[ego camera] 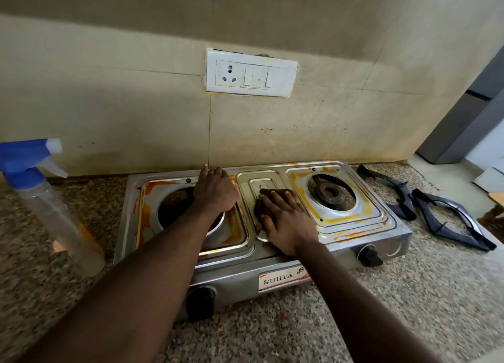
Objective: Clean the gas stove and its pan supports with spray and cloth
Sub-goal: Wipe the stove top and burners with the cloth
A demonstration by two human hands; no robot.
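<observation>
While the left hand (215, 189) rests on the back of the stove (261, 221) with its fingers curled shut, the right hand (289, 223) presses a dark cloth (272, 196) flat on the stove's middle, fingers spread open. Two black pan supports (425, 207) lie on the surface right of the stove. A spray bottle (49, 199) stands left of the stove.
</observation>
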